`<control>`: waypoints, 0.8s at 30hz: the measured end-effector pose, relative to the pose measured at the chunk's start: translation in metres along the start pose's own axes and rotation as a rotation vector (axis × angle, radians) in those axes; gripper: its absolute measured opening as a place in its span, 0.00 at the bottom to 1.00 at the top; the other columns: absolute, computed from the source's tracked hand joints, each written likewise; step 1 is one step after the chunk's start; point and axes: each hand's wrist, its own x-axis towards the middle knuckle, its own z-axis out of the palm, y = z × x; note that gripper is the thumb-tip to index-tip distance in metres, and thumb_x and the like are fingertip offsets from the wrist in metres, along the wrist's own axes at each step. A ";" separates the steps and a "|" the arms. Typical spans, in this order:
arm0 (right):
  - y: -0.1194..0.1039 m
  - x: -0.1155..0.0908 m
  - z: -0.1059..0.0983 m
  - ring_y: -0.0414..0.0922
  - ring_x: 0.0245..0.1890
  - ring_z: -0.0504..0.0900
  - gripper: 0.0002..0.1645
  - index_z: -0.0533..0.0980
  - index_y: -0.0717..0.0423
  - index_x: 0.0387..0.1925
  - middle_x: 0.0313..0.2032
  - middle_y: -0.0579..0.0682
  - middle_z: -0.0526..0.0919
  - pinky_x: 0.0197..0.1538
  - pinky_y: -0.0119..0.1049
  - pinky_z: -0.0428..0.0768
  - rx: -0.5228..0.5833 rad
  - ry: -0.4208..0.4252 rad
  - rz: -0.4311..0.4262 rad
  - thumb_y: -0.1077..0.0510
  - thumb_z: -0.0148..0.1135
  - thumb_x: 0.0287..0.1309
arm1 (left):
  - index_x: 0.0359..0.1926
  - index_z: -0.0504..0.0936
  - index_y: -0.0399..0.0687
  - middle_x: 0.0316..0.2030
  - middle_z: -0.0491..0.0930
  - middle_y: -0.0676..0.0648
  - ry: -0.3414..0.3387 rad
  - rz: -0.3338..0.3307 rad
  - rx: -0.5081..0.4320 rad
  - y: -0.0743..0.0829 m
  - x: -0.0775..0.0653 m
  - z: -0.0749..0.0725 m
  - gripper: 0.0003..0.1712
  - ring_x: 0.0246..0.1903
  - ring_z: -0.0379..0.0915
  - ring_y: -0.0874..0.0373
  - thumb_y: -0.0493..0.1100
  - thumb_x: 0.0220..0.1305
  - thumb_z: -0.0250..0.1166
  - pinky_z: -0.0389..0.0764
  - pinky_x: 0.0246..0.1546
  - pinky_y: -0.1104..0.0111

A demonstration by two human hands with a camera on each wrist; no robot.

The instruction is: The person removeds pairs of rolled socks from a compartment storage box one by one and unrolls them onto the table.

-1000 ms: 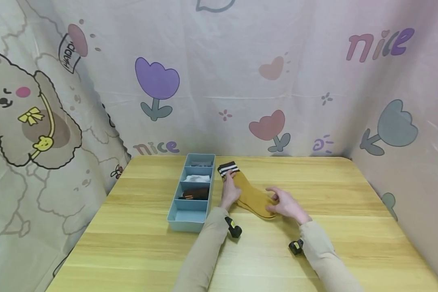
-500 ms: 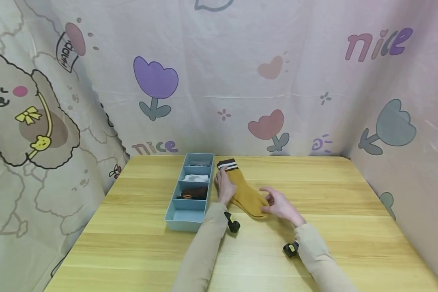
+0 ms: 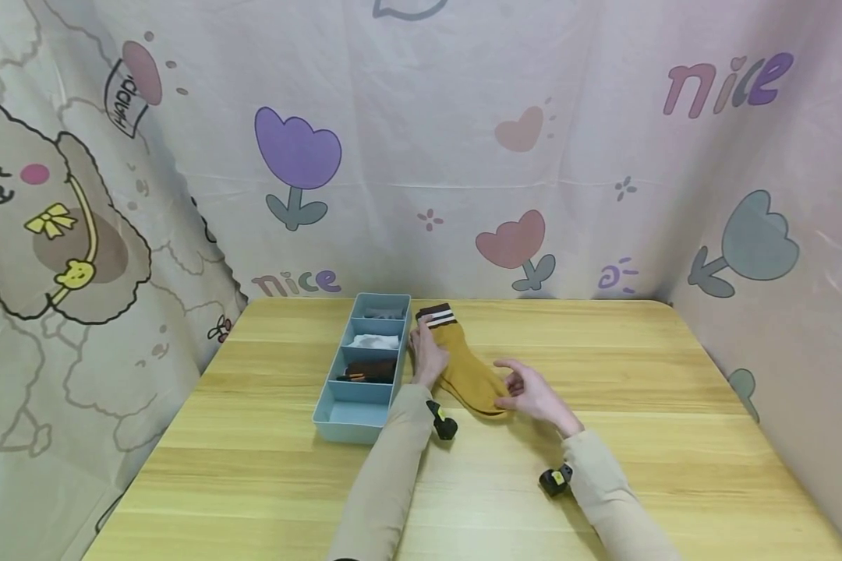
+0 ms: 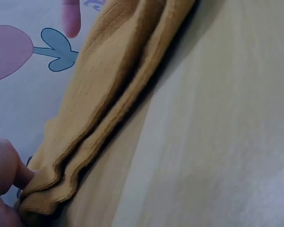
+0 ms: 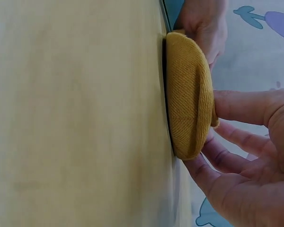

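Note:
A pair of mustard-yellow socks [image 3: 468, 372], stacked together with dark, white-striped cuffs, lies slanting on the table. My left hand [image 3: 429, 358] is at their left side just below the cuffs, fingers reaching the striped band. In the left wrist view its fingers [image 4: 4, 172] pinch the layered sock edges at lower left. At the toe end, my right hand [image 3: 536, 395] grips the socks. The right wrist view shows its thumb [image 5: 241, 105] on top of the toe [image 5: 187, 104] and other fingers at the lower edge, their tips partly hidden.
Left of the socks, close to my left hand, stands a blue divided box [image 3: 351, 430]. Its compartments hold a grey item [image 3: 384, 313], white cloth [image 3: 375, 341] and a dark brown item [image 3: 372, 370]; the nearest compartment is bare. A patterned curtain [image 3: 393, 195] hangs behind the table.
My left hand has slid from on top of the socks to their left side. The right hand and the toe end have shifted left, towards the box.

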 end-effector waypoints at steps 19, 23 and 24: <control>0.001 -0.001 0.003 0.44 0.37 0.81 0.42 0.63 0.75 0.66 0.37 0.65 0.82 0.50 0.39 0.86 0.058 -0.023 -0.029 0.73 0.70 0.49 | 0.65 0.69 0.35 0.63 0.73 0.33 -0.044 0.014 0.034 0.002 0.005 -0.004 0.32 0.66 0.65 0.37 0.22 0.57 0.54 0.69 0.69 0.50; 0.003 -0.001 0.004 0.43 0.37 0.82 0.41 0.63 0.75 0.66 0.37 0.66 0.82 0.48 0.35 0.86 0.074 -0.041 -0.045 0.73 0.69 0.50 | 0.66 0.70 0.34 0.64 0.72 0.33 -0.065 0.004 0.043 0.000 0.007 -0.005 0.33 0.66 0.64 0.37 0.22 0.57 0.55 0.68 0.69 0.49; 0.003 -0.002 0.005 0.43 0.37 0.82 0.41 0.63 0.74 0.66 0.37 0.66 0.82 0.48 0.34 0.86 0.073 -0.039 -0.043 0.73 0.69 0.50 | 0.65 0.70 0.33 0.63 0.72 0.32 -0.063 0.009 0.038 -0.001 0.008 -0.005 0.33 0.66 0.64 0.36 0.22 0.56 0.55 0.68 0.69 0.49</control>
